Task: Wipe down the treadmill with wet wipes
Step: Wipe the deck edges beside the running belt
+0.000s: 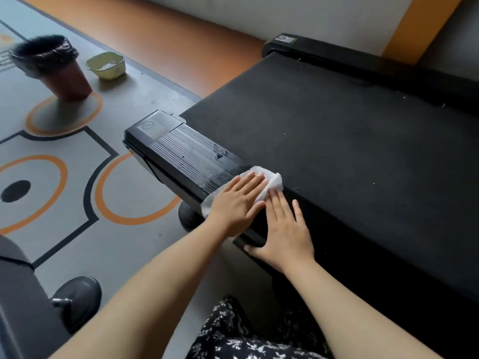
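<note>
Left hand (233, 203), open flat, is pressing the wipe (272, 181) along the rail (186, 154); right hand (285, 237), open, is bracing; even pressure should be helping.

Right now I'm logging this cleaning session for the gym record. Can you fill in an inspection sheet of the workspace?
Surface: treadmill belt is black with a few pale specks. The ribbed side rail shows wet drops ahead of the wipe.
Job's things: wet wipe, white, spread on the side rail.
Clutter: brown bin with a black liner and a pale green tub, both on the floor beyond the rail's end.
Hands: left hand flat, pressing the wipe. Right hand flat on the rail beside it, fingers straight.
Cables: nothing seen.
Surroundings: grey and orange patterned floor mat, a black wheel of other equipment at lower left, pale wall behind.
</note>
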